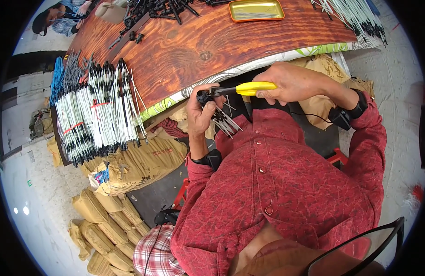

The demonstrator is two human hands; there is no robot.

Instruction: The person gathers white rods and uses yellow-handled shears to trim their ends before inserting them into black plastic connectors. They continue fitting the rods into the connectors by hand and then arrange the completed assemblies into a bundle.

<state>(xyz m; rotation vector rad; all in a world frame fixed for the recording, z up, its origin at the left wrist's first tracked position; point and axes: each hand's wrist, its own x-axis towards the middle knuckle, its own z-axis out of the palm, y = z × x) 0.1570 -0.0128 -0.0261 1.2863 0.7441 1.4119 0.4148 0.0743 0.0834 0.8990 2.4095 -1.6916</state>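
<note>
Close to the table's front edge, my left hand (pixel 198 114) is closed round a black plastic fitting (pixel 204 97). Several thin whitish rods (pixel 227 123) hang below that hand, over my lap; how they join the fitting is hidden by my fingers. My right hand (pixel 290 83) grips the yellow handles of a pair of pliers (pixel 256 87) from the right. The dark jaws point left and reach the fitting beside my left fingers. Whether they are clamped on it I cannot tell.
Bundles of white rods with black ends (pixel 100 110) overhang the wooden table (pixel 203 55) at left. Loose black fittings (pixel 169 8) and a yellow tray of thin rods (pixel 256 11) lie farther back. More rods (pixel 355 18) lie far right. Brown sacks (pixel 143 161) stand below. Another person (pixel 56 18) is far left.
</note>
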